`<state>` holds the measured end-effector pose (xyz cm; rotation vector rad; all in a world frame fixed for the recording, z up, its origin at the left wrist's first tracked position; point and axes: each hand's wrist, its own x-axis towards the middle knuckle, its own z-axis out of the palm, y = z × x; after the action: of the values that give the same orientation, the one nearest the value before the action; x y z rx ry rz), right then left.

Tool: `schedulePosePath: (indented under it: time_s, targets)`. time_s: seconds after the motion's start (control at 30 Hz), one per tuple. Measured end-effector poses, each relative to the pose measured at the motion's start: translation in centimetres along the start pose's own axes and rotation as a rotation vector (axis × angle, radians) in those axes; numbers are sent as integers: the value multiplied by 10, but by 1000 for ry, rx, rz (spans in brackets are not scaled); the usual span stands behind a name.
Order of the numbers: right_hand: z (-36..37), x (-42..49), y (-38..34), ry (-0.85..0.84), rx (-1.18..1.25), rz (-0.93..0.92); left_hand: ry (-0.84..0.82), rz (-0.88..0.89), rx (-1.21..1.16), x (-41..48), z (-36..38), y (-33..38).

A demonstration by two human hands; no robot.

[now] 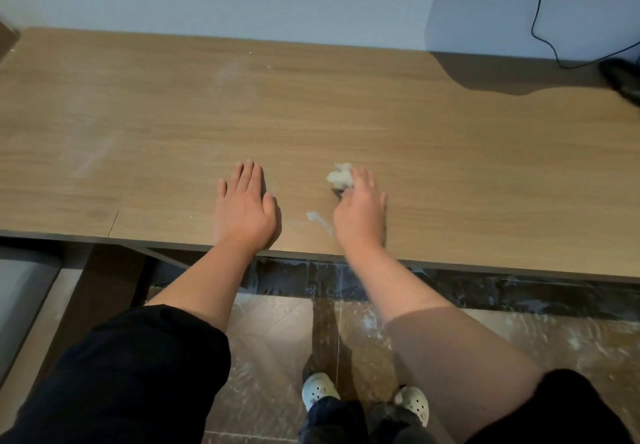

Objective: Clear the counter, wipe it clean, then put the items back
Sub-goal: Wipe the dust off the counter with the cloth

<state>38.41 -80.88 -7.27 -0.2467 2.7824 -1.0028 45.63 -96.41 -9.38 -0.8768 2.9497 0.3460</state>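
Observation:
The wooden counter [346,111] runs across the view against a pale wall. My left hand [244,206] lies flat on it near the front edge, fingers straight and together. My right hand [360,208] presses a crumpled white tissue wad [340,176] against the counter surface, the fingers curled over its right side. A white smear [320,220] marks the wood between my hands, just left of my right wrist. Fainter pale streaks [97,156] show on the counter's left part.
A black object [621,78] with a black cable [543,27] running up the wall sits at the counter's far right. A grey cushioned seat [20,291] stands under the counter's left end. Below are a dusty tiled floor [277,339] and my shoes [318,390].

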Motion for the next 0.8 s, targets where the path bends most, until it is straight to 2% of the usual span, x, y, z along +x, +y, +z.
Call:
schedulePosePath:
  time_s: [0.1, 0.2, 0.27, 0.4, 0.57, 0.8]
  targets:
    - [-25, 12, 31, 71, -68, 4, -4, 35, 8, -3, -2, -3]
    - [-29, 17, 57, -30, -324, -91, 2, 126, 60, -5, -7, -22]
    - [-23, 17, 58, -61, -404, -148, 9, 167, 123, -5, -11, -46]
    - [-13, 14, 46, -55, -413, -175, -24, 100, 134, -2, -14, -78]
    - [18, -1, 13, -111, -428, -263, -30, 112, 148, 0, -11, -78]
    - [48, -22, -23, -253, -351, -528, -33, 98, 166, 1, -12, -77]
